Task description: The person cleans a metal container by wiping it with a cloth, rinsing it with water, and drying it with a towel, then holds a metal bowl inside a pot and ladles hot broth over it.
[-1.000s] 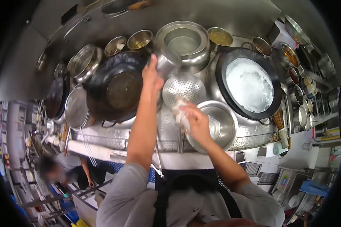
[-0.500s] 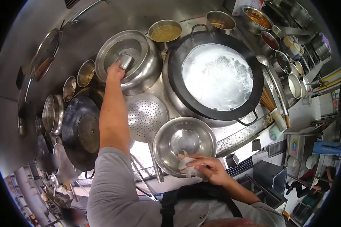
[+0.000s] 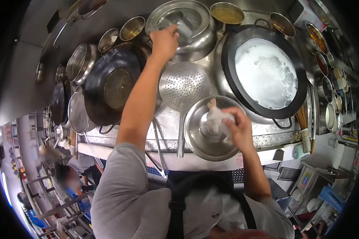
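Observation:
At the top centre my left hand (image 3: 164,42) is closed on a small metal cup (image 3: 184,27), held over the wide steel pot (image 3: 195,51) of clear liquid. My right hand (image 3: 240,129) pinches a limp, whitish piece (image 3: 215,118) with a brownish tip. Whether this piece is food or crumpled paper, I cannot tell. It hangs above a shallow steel bowl (image 3: 201,148) near the counter's front edge. To the bowl's upper left lies a perforated strainer ladle (image 3: 186,81), its handle toward me.
A black wok (image 3: 226,73) full of foamy white liquid stands right of the bowl. Another dark wok (image 3: 93,89) sits at left. Metal tongs (image 3: 160,149) lie by the strainer's handle. A pan of yellowish liquid (image 3: 227,15) is at the back. Another person (image 3: 81,169) is at lower left.
The camera view has turned, so the cookware appears farther right. My right hand has lifted the whitish piece from the bowl's near rim to over its middle. My left hand stays at the pot with the cup.

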